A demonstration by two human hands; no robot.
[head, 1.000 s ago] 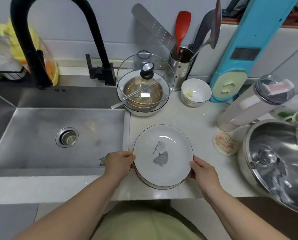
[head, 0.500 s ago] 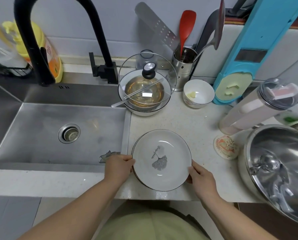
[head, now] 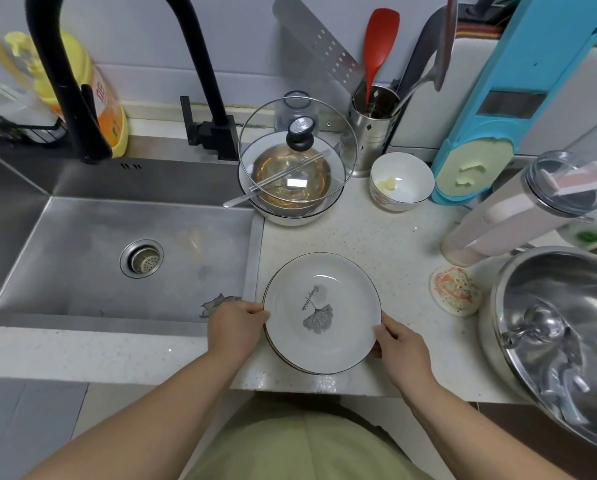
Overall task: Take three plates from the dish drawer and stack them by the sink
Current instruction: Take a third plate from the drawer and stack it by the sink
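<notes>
A stack of white plates (head: pixel 325 327) with thin dark rims rests on the speckled countertop (head: pixel 387 237), just right of the steel sink (head: pixel 117 251). The top plate carries a grey leaf print; lower rims peek out at the left and bottom, and their number is hard to tell. My left hand (head: pixel 234 327) grips the stack's left edge. My right hand (head: pixel 399 344) grips its right edge. The dish drawer is out of sight below the counter.
Behind the stack stands a bowl (head: pixel 290 188) under a glass lid, a small white bowl (head: pixel 401 181) and a utensil holder (head: pixel 371 129). A big steel pot (head: pixel 560 334) crowds the right. A coaster (head: pixel 454 289) lies nearby. A black faucet (head: pixel 82 81) arches over the sink.
The stack of plates, held on both sides, has come down onto the countertop near its front edge. Both hands stay on the rims. The view has shifted slightly.
</notes>
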